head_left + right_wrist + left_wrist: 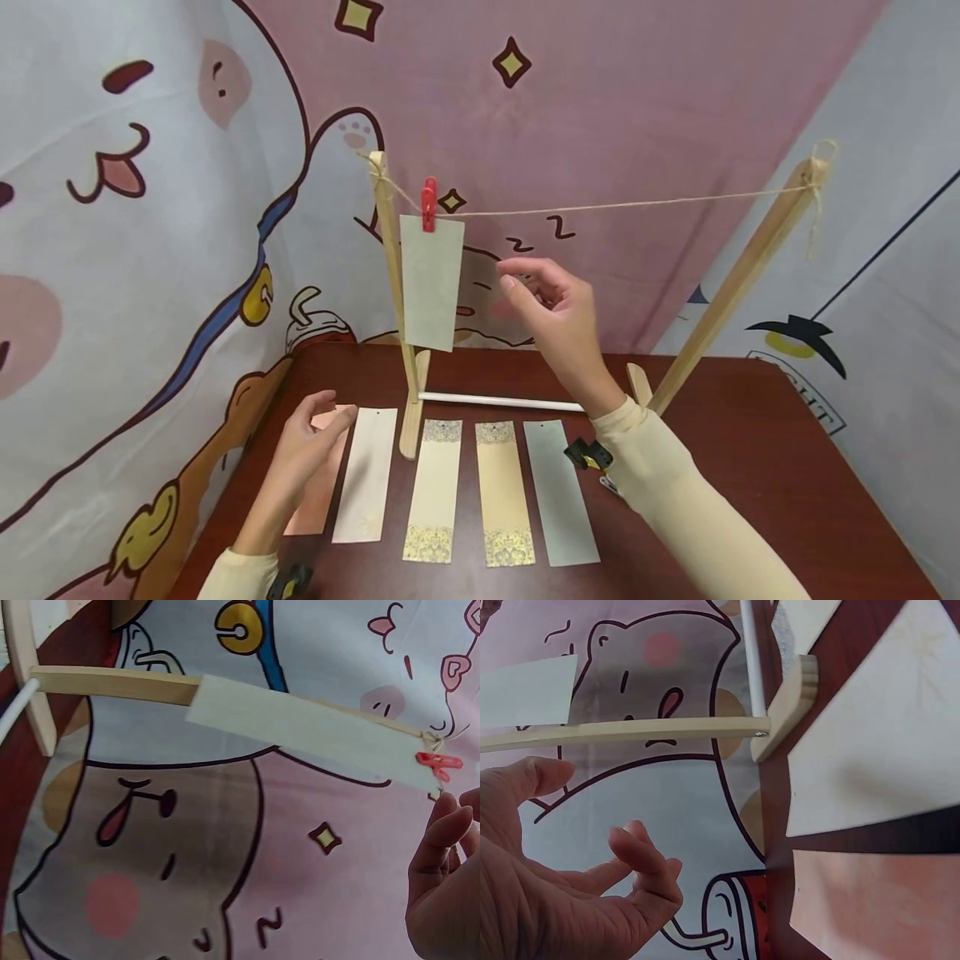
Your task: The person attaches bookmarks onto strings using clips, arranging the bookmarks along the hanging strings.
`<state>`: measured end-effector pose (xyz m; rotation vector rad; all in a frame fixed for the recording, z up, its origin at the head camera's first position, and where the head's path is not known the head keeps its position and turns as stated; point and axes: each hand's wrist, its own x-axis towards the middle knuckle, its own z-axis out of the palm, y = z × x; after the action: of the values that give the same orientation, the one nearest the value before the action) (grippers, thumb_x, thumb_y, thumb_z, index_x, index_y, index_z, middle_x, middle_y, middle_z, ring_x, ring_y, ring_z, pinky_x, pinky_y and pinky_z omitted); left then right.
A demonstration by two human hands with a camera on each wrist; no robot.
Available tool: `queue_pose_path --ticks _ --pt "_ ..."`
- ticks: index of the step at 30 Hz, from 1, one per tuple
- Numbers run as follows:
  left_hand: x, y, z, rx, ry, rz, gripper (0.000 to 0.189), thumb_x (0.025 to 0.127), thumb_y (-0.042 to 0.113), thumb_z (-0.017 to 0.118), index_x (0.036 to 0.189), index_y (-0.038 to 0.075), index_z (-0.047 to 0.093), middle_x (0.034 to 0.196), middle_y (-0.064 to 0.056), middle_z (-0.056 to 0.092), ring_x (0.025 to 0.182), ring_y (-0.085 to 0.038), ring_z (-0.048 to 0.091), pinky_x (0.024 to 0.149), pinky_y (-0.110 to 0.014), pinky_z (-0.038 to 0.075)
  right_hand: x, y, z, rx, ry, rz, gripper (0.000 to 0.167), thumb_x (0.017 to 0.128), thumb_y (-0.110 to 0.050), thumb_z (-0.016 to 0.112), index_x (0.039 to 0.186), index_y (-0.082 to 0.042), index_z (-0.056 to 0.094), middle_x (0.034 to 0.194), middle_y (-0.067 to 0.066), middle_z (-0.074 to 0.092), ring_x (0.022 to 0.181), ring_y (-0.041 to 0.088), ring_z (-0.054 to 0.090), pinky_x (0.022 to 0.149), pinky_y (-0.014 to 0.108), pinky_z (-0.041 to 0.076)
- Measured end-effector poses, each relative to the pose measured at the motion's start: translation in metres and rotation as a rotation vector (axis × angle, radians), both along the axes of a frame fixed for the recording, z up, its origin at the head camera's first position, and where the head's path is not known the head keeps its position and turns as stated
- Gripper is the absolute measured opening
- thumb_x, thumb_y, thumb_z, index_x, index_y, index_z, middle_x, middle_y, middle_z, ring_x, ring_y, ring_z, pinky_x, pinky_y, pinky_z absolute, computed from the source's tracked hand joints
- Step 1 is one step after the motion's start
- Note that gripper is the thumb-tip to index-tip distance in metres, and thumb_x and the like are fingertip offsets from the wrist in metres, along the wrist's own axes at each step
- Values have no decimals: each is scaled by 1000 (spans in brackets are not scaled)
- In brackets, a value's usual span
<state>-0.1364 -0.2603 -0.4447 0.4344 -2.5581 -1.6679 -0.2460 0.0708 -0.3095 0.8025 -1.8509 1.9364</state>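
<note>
A pale greenish-white paper strip [432,283] hangs from the twine [615,206], held near the left post by a red clothespin [429,204]. To the right of the strip my right hand [558,312] is raised in the air, fingers loosely bent, holding nothing. My left hand [303,446] hovers over the orange-pink strip [318,492] at the table's left, thumb and fingers apart around empty air. Beside it lies a white strip [365,475]. In the left wrist view the left hand [592,877] shows a wide gap between thumb and fingers.
Two yellow-patterned cream strips [432,492] [506,496] and a grey-blue strip [561,492] lie in a row on the dark table [787,500]. Wooden posts [390,250] [738,283] carry the twine, joined low by a white rod [498,401]. A small metal clip [610,484] is partly hidden behind the right sleeve.
</note>
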Motion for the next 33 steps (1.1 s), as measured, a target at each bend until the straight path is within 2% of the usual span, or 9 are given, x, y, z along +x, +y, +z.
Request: queue_pose_path --ticks 3,6,8,11,18,23,28,33 --pt "4 -3 -6 -7 -19 2 71 107 34 72 160 -1 42 158 -28 45 127 -40 51 98 -49 48 1 6 -11 25 -23 -29 18 103 -10 75 119 -2 80 85 12 75 70 18 72 52 25 35" --pt "8 -6 -12 -16 -32 4 72 107 33 72 160 -4 40 159 -32 42 143 -47 43 111 -61 40 2 12 -21 45 -47 -51 19 103 -11 76 119 -2 80 85 19 72 63 15 58 52 25 37" --pt "10 -8 -16 -20 -39 6 73 106 32 73 159 -5 39 160 -33 41 147 -50 39 115 -65 36 2 16 -28 60 -58 -63 19 103 -12 77 119 -3 80 86 22 68 61 15 51 52 25 38" --pt "12 -9 -21 -37 -39 13 71 106 31 73 158 -7 41 159 -34 43 146 -50 40 114 -65 37 3 23 -36 79 -74 -72 19 103 -13 77 120 -5 81 83 21 65 58 16 49 50 25 40" --pt "21 -10 -28 -70 -48 31 64 105 28 72 155 -5 47 157 -32 43 145 -50 41 112 -66 39 3 40 -55 119 -132 -96 17 103 -14 78 118 -5 81 79 7 67 56 16 49 48 25 39" --pt "23 -13 -31 -111 -71 16 63 106 29 72 155 -2 48 157 -33 40 145 -54 39 113 -70 38 3 53 -67 149 -159 -118 15 104 -16 77 118 -10 81 86 9 73 66 17 60 50 25 43" --pt "25 -17 -33 -161 -106 -8 66 105 31 72 155 -4 47 156 -36 39 141 -57 43 108 -71 41 5 67 -80 182 -202 -140 18 105 -19 76 121 -10 81 89 13 71 67 18 60 50 26 45" --pt "29 -21 -36 -179 -137 -12 68 106 32 72 154 -6 45 154 -38 36 136 -61 45 104 -71 46 8 82 -98 205 -248 -178 22 106 -22 76 123 -10 81 94 7 73 78 19 68 56 26 49"
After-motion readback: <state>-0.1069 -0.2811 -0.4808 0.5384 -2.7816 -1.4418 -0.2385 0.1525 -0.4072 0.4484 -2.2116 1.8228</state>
